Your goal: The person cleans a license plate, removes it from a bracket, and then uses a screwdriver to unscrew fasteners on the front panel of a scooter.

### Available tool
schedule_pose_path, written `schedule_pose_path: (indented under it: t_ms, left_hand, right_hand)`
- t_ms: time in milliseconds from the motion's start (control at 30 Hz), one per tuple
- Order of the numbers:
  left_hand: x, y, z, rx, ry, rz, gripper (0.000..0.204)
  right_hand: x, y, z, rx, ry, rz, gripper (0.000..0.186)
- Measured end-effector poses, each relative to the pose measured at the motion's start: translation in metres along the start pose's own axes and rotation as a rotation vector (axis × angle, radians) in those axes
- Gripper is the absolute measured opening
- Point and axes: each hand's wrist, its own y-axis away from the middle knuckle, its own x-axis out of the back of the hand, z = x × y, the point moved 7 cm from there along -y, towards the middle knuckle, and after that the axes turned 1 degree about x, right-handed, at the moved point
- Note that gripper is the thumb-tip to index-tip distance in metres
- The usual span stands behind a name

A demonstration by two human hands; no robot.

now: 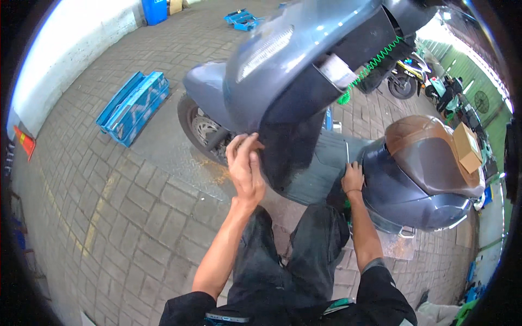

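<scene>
A grey-blue scooter (283, 60) stands across in front of me, its front wheel (198, 127) to the left. My left hand (246, 168) is raised at the side edge of the dark inner leg panel (293, 141), near the front wheel. Its fingers are loosely bent and apart, with the tips at the panel edge and nothing seen in them. My right hand (353, 178) is closed round a thin silver rod (347, 151) that points up, beside the seat base and over the footboard (318, 168). The rod's lower end is hidden in the hand.
A blue metal toolbox (133, 108) stands on the paving left of the wheel; another blue toolbox (242, 20) lies farther back. An orange cone (25, 142) is at far left. A cardboard box (466, 148) sits by the brown seat (429, 157). A green coiled hose (375, 62) hangs behind the scooter.
</scene>
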Motion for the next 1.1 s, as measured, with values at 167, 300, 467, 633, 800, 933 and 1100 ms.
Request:
schedule_pose_path:
  t_ms: [167, 300, 467, 633, 800, 933, 1100]
  left_hand:
    - [-0.029, -0.015, 0.003, -0.132, -0.231, -0.313, 0.036]
    - [-0.037, -0.008, -0.024, -0.216, -0.269, -0.247, 0.048]
    - [-0.052, -0.006, -0.022, -0.400, -0.236, -0.120, 0.041]
    - [-0.039, 0.004, -0.033, -0.559, -0.319, -0.107, 0.038]
    - [-0.036, 0.013, -0.027, -0.682, -0.267, 0.028, 0.035]
    - [-0.039, 0.017, -0.025, -0.680, -0.341, 0.020, 0.036]
    - [-0.040, 0.017, -0.021, -0.645, -0.226, -0.021, 0.042]
  right_hand:
    - [-0.015, -0.023, -0.002, -0.093, 0.067, 0.037, 0.022]
    - [-0.018, -0.066, -0.049, 0.006, -0.062, 0.085, 0.029]
    - [-0.123, -0.222, -0.001, 0.739, 0.307, 0.442, 0.034]
    - [-0.223, -0.330, -0.115, 0.500, -0.062, -0.150, 0.035]
    - [-0.274, -0.395, -0.196, 0.528, 0.006, -0.236, 0.036]
    - [-0.305, -0.414, -0.249, 0.562, 0.005, -0.274, 0.037]
    - [-0.316, -0.427, -0.242, 0.557, -0.007, -0.282, 0.038]
